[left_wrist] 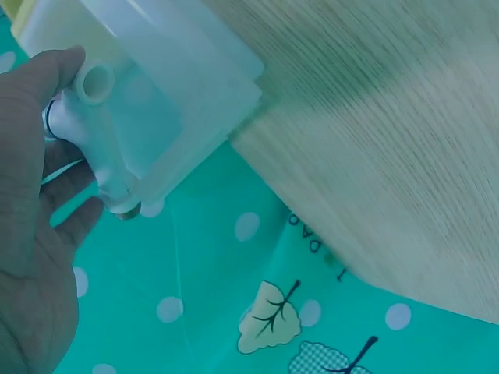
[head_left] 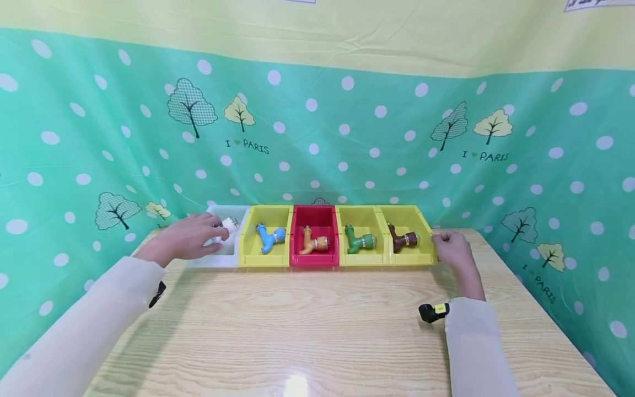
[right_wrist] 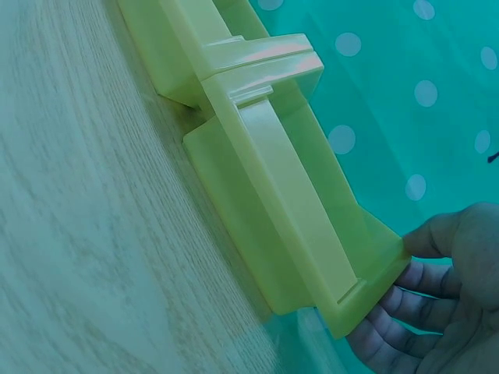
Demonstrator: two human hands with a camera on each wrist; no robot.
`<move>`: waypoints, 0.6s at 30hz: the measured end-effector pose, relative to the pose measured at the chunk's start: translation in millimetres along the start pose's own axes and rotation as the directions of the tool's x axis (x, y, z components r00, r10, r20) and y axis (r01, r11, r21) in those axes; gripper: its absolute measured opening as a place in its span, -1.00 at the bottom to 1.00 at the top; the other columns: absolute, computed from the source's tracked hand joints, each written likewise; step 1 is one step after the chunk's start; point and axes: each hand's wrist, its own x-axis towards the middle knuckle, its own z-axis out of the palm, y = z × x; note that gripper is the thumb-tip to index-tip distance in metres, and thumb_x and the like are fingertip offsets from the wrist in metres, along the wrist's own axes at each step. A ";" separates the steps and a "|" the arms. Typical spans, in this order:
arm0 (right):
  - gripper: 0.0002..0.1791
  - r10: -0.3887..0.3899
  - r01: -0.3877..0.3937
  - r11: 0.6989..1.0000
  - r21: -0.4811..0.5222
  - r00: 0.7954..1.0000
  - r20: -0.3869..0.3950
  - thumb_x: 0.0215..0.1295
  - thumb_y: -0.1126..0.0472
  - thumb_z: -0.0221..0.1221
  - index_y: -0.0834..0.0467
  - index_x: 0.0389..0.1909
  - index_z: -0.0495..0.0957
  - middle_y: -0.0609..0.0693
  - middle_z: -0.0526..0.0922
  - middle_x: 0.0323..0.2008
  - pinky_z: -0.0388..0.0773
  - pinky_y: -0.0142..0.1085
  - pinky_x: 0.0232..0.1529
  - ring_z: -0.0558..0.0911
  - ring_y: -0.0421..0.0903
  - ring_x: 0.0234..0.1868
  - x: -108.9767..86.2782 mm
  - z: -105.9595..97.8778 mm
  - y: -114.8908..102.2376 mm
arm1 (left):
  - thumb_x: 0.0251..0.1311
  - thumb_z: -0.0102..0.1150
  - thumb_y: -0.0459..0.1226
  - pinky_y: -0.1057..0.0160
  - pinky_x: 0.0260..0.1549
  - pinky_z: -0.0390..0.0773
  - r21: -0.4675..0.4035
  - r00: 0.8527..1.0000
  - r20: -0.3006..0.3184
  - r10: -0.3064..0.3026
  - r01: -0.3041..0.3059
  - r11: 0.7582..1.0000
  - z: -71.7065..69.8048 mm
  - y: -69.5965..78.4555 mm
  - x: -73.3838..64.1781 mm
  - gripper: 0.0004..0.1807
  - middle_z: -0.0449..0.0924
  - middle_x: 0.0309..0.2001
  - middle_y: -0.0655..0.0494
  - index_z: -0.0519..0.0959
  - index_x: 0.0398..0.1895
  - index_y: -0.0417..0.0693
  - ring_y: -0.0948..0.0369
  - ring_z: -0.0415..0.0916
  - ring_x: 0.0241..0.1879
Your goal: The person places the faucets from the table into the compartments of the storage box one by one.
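Five joined bins stand in a row at the table's back. In the leftmost white bin (head_left: 227,260), my left hand (head_left: 190,236) grips a white tap (left_wrist: 97,140); its thumb lies by the spout opening and its fingers curl behind the body. My right hand (head_left: 453,251) pinches the outer side wall of the rightmost yellow bin (right_wrist: 288,210) between thumb and fingers. Inside that bin lies a brown tap (head_left: 404,240). A blue tap (head_left: 272,237), an orange tap (head_left: 313,242) and a green tap (head_left: 359,241) lie in the bins between.
The orange tap's bin is red (head_left: 315,215); its neighbours are yellow. Under the bins is a light wood-grain table (head_left: 307,320). Behind them and along both sides hangs a green dotted cloth (head_left: 317,127) with printed trees, close to the table's edges.
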 end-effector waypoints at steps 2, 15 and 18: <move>-0.55 0.000 0.000 1.000 0.000 1.000 0.000 0.64 0.03 -0.17 0.36 0.03 0.46 0.15 0.48 -0.24 0.48 -0.26 -0.30 0.47 0.02 -0.22 0.2 -0.1 0.2 | 0.36 0.29 -0.17 -0.14 -0.03 0.56 0.008 1.000 0.009 0.002 -0.002 1.000 1.9 -1.5 1.6 -0.87 0.57 -0.03 0.05 0.63 -0.08 0.18 0.00 0.47 -0.05; -0.54 0.011 -0.011 1.000 0.002 1.000 0.002 0.63 0.03 -0.16 0.37 0.07 0.45 0.18 0.49 -0.17 0.48 -0.26 -0.28 0.48 0.03 -0.19 -0.5 -0.8 -2.5 | 0.29 0.37 -0.20 -0.07 -0.02 0.63 0.100 0.994 0.060 0.095 -0.101 0.990 0.8 -7.3 7.3 -0.81 0.59 -0.04 0.07 0.66 -0.06 0.16 0.03 0.49 -0.06; -0.53 0.004 -0.004 1.000 -0.001 1.000 0.002 0.63 0.04 -0.16 0.38 0.08 0.45 0.19 0.49 -0.17 0.48 -0.26 -0.28 0.49 0.04 -0.18 -1.1 -1.1 -2.7 | 0.28 0.38 -0.20 -0.02 -0.07 0.64 0.115 0.990 0.063 0.126 -0.133 0.984 2.1 -9.0 8.8 -0.81 0.58 -0.06 0.08 0.65 -0.07 0.16 0.05 0.48 -0.09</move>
